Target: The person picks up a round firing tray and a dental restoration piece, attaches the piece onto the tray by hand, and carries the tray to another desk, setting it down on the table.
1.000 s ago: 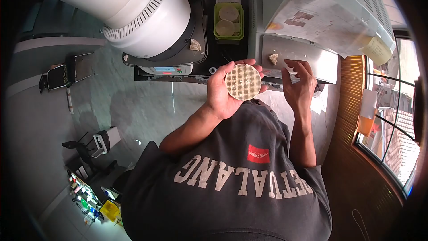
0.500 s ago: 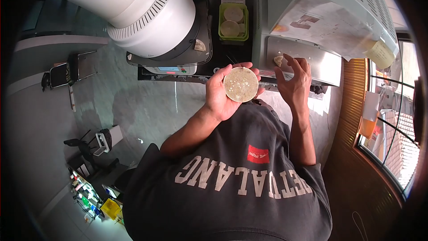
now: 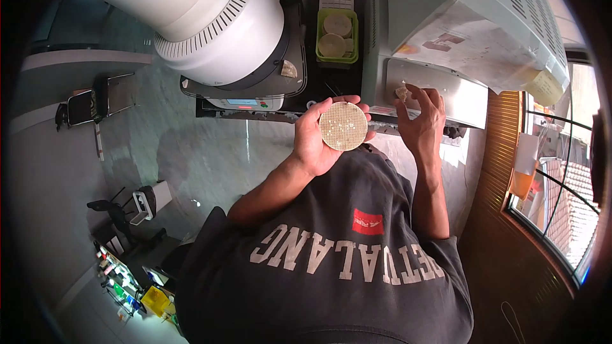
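Observation:
My left hand (image 3: 312,137) lies palm up with its fingers curled round a round, pale yellow honeycomb firing tray (image 3: 344,129). Small whitish bits sit on the tray's meshed face. To the right, my right hand (image 3: 422,114) pinches a small, pale, rough-edged piece (image 3: 401,93) between thumb and index finger. This piece is at the metal ledge (image 3: 459,92) of the grey-green machine; whether it still touches the ledge I cannot tell.
A large white machine (image 3: 223,32) with a small display stands at the left. A wedge-shaped pale piece (image 3: 289,69) lies on its dark base. Behind my hands, a green plastic basket (image 3: 338,60) holds round pale discs (image 3: 337,25). The grey-green machine (image 3: 440,13) overhangs the right side.
My right thumb and index finger have closed on the small pale piece, which has turned slightly. My left hand still holds the tray in nearly the same place. The view has shifted a little.

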`<control>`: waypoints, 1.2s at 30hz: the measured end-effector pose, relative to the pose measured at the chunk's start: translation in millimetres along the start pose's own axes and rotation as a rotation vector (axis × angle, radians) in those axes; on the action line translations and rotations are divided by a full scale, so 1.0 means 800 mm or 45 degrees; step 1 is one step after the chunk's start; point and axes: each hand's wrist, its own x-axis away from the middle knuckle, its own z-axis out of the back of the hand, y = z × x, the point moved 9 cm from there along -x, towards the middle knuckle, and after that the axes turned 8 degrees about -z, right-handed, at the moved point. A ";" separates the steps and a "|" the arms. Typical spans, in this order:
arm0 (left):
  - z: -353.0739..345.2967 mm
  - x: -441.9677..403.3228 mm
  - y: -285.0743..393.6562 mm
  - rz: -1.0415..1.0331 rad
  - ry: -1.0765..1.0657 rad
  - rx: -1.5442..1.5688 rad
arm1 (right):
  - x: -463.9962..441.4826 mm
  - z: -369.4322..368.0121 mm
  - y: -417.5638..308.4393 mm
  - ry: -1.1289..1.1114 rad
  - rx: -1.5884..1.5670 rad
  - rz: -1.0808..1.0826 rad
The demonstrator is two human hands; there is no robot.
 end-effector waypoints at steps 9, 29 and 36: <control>0.034 0.019 0.040 -0.027 0.012 -0.098 | 0.004 -0.030 -0.083 -0.132 -0.224 0.243; 0.112 0.068 0.094 0.019 0.079 -0.024 | -0.114 -0.234 -0.092 -0.143 0.327 0.106; 0.127 0.080 0.113 -0.008 0.106 -0.034 | -0.110 -0.230 -0.096 -0.002 0.248 0.068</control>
